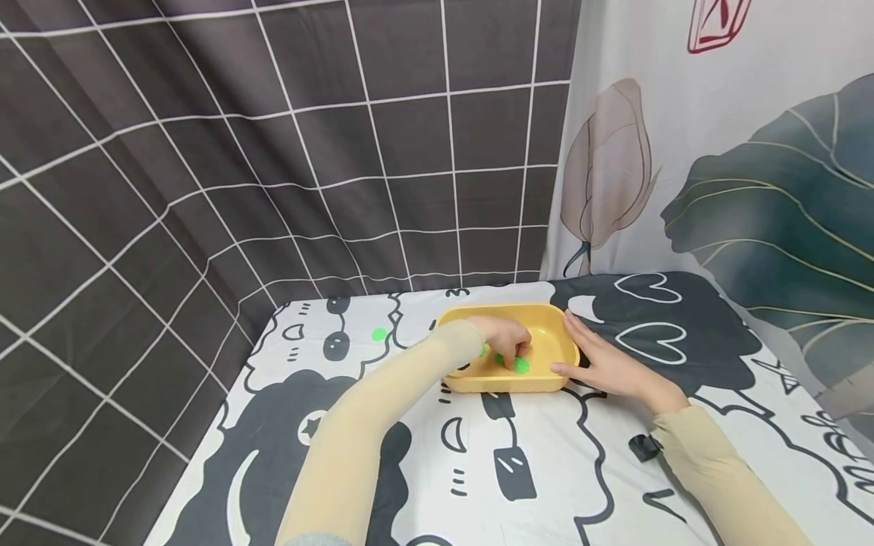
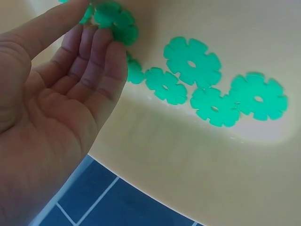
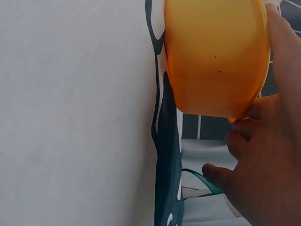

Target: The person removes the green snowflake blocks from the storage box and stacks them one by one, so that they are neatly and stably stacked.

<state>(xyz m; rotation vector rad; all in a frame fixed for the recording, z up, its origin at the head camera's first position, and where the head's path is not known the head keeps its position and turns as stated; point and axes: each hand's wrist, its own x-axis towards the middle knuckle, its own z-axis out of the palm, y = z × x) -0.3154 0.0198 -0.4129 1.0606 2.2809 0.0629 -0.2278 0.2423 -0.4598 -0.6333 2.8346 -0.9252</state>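
Note:
A yellow tub [image 1: 556, 345] sits on the patterned cloth, with several green notched discs [image 2: 193, 62] lying flat inside. My left hand [image 1: 501, 334] reaches down into it, fingers bent toward the discs. In the left wrist view the thumb and fingertips are right at a cluster of discs [image 2: 115, 21]; I cannot tell whether one is pinched. My right hand [image 1: 604, 364] holds the tub's right end, thumb by the near corner and fingers along the far side. The right wrist view shows its fingertips at the rim of the orange-looking tub wall [image 3: 216, 61].
One loose green disc [image 1: 378, 334] lies on the cloth [image 1: 423, 425] left of the tub. A small black device [image 1: 643, 447] is at the right wrist. Behind the cloth hang a dark grid curtain [image 1: 410, 136] and a pale leaf-print curtain [image 1: 655, 136].

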